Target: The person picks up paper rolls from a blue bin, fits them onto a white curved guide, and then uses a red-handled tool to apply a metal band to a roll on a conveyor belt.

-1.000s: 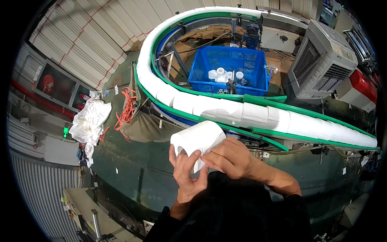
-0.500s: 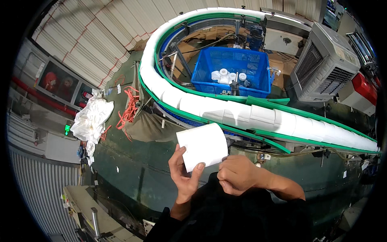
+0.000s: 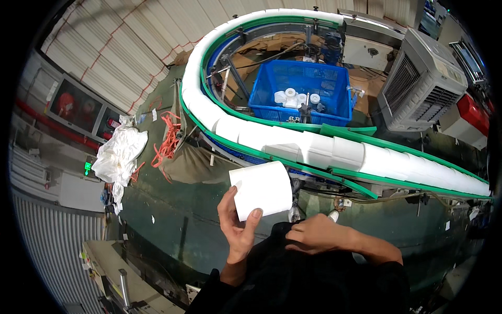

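Observation:
In my left hand [image 3: 236,224] is a white paper roll [image 3: 261,191], gripped at its lower left between thumb and fingers. It is held up in front of the conveyor, its curved side toward me. My right hand [image 3: 316,233] is apart from the roll, below and to its right, close to my dark clothing. Its fingers are curled in; whatever lies inside them, if anything, is hidden. Beyond my hands, a row of similar white rolls [image 3: 277,142] lies end to end on the curved conveyor between green guide rails [image 3: 361,192].
Inside the conveyor's bend stands a blue plastic crate [image 3: 261,89] with several small white rolls. A grey air cooler [image 3: 418,83] is at the right. Orange strapping [image 3: 167,137] and a white plastic heap [image 3: 121,149] lie on the left. Stacked pale sheets [image 3: 120,52] line the back.
My right hand has drawn away from the roll, a little down and to the right. The rolls on the conveyor have shifted to the right. My left hand keeps its hold.

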`<state>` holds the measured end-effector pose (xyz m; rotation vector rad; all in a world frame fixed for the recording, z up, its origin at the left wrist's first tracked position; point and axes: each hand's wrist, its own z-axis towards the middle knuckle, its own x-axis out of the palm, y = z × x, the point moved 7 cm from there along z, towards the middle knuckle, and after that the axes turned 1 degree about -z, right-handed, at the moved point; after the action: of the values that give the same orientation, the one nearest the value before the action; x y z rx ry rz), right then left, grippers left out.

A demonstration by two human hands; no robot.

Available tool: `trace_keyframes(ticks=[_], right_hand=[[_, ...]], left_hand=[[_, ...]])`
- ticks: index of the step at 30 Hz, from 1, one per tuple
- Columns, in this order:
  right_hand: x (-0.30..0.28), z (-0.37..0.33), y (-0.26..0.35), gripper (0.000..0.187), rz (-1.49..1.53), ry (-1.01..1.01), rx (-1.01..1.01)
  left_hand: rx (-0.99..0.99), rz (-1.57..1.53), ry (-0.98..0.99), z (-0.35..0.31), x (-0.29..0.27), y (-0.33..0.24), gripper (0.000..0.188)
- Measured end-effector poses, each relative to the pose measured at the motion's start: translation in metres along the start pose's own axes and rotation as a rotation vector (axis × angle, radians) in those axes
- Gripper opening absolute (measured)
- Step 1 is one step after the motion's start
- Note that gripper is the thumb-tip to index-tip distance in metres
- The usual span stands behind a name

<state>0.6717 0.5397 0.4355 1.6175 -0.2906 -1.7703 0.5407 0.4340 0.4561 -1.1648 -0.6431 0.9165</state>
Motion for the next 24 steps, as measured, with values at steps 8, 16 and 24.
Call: trace_keyframes(ticks=[8, 16, 24], right_hand=[[-0.093, 0.037, 0.012, 0.026, -0.133, -0.780, -0.088], [-0.087, 0.049, 0.015, 0.032, -0.398, -0.779, -0.141], [-0.082, 0.047, 0.018, 0.028, -0.549, -0.779, -0.192]], left_hand=[[0.082, 0.114, 0.003, -0.004, 0.007, -0.002, 0.069], [0.245, 0.401, 0.015, -0.002, 0.012, -0.024, 0.059], [0.291, 0.492, 0.078, -0.004, 0.016, -0.025, 0.057]])
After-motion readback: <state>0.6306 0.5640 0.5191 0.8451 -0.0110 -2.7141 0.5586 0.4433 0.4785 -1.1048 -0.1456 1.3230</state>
